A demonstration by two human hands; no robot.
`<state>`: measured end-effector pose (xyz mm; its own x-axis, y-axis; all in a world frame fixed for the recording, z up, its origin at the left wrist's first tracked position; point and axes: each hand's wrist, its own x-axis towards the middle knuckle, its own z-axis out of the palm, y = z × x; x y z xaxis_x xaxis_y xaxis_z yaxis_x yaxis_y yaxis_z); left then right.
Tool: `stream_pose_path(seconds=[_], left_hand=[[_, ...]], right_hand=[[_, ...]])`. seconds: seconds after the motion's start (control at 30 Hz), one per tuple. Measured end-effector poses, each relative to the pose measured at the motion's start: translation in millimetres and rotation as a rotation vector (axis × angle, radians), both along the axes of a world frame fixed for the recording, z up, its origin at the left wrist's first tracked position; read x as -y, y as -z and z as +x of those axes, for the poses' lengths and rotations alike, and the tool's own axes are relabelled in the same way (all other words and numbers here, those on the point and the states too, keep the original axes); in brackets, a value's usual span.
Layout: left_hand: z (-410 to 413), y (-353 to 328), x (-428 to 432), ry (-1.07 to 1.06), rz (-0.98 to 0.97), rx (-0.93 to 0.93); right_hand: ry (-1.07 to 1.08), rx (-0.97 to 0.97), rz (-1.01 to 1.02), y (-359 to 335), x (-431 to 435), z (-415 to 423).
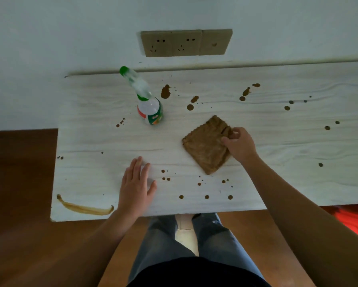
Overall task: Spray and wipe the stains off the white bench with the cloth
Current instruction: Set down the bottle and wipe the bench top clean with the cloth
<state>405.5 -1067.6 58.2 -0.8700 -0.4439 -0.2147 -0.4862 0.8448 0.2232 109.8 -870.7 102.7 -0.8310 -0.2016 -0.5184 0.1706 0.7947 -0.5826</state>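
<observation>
Worktop: we see a white, wood-grained top set against the wall; its left and near edges show in full, while its right end runs out of view.
Bottle: a spray bottle stands upright near the far-left part of the worktop, green cap tipped toward the wall. Its label is red, white and green; we cannot read the writing.
Cloth: a brown square lies flat, mid-worktop, one corner toward the near edge.
Right hand: our fingers pinch the cloth's right corner, which is lifted and folded a little; the rest of the hand is curled.
Left hand: it lies flat and open on the worktop near the near edge, holding nothing, well apart from the bottle.
Stains: brown blots sit by the far edge right of the bottle, with smaller dots scattered across the middle and toward the right end. A long curved yellow-brown smear marks the near-left corner.
Open room: bare worktop lies between the left hand and the bottle, and right of the cloth.
Sockets: a tan panel on the wall above the far edge.
Hard to tell: the bottle's nozzle is blurred.
</observation>
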Motion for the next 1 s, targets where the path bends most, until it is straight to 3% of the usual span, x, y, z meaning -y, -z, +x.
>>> stream_pose_path(seconds=[0.1,0.3,0.73,0.83,0.93,1.0], left_hand=[[0.2,1.0,-1.4,-0.001,-0.018,0.013],[2.3,8.2,-10.7,0.027,-0.061,0.045],[-1.9,-1.2,-13.7,-0.063,-0.037,0.03],[-1.0,-1.4,-13.7,-0.057,-0.037,0.034],[-0.2,0.3,-12.7,-0.048,-0.038,0.033],[0.6,0.9,-11.8,-0.047,-0.032,0.029]], right_hand=[[-0.072,0.054,-0.041,2.3,11.4,-2.8],[-0.24,-0.027,-0.047,2.0,2.6,0.7],[-0.11,0.286,-0.191,-10.0,18.4,10.4],[-0.158,0.173,-0.284,-25.4,23.8,15.6],[-0.365,-0.125,-0.318,-48.3,29.9,21.9],[-0.52,-0.224,-0.343,-59.9,34.1,28.6]])
